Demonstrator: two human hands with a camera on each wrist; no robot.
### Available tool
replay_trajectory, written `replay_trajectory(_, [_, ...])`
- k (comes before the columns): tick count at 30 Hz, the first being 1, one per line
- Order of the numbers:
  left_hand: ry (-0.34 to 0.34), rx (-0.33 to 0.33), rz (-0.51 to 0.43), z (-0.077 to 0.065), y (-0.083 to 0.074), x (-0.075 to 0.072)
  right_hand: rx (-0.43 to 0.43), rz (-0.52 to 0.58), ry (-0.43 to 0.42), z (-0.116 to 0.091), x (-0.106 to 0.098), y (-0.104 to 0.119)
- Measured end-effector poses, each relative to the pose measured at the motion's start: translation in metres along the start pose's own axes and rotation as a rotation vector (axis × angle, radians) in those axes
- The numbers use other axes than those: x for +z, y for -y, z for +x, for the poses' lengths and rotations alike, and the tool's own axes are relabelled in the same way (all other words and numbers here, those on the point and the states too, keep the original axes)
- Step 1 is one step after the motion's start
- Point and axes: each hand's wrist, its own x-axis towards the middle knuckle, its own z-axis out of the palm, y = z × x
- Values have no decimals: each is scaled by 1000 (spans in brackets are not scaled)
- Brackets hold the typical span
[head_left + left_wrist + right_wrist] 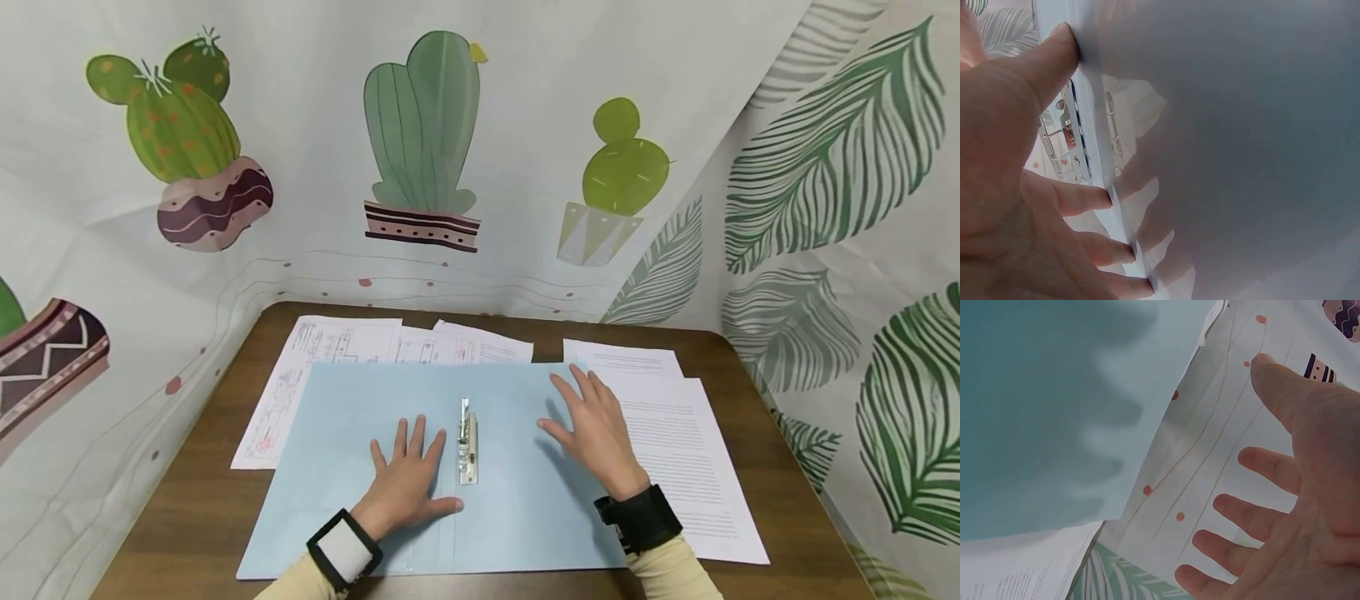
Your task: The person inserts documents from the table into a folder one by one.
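A light blue ring binder [360, 467] lies spread flat, its metal clip [468, 442] near the middle. Left of the clip, my left hand [405, 487] rests on the inside of the binder with its fingers spread. In the left wrist view the fingertips [1100, 197] touch the glossy cover, and the clip [1066, 125] shows behind the thumb. My right hand [596, 429] hovers over the right cover, fingers apart and holding nothing; its shadow falls on the cover. The right wrist view shows that hand [1310, 487] off the cover's surface [1041, 425].
Sheets with drawings and red stamps [270, 417] stick out from under the binder at the left and back. Printed text pages [675, 450] lie at the right, partly beneath it. The brown wooden table [802, 533] meets a patterned cloth [525, 167] behind.
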Motion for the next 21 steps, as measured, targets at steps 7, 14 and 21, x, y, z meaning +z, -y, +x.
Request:
replay_trajectory(7, [-2, 0, 6, 0, 2, 3, 40, 0, -5, -8, -5, -11])
replay_trajectory(14, [-4, 5, 3, 0, 1, 3, 101, -27, -19, -17, -15, -35])
replay_trajectory(21, [-5, 1, 2, 1, 0, 2, 188, -66, 1, -31, -28, -69])
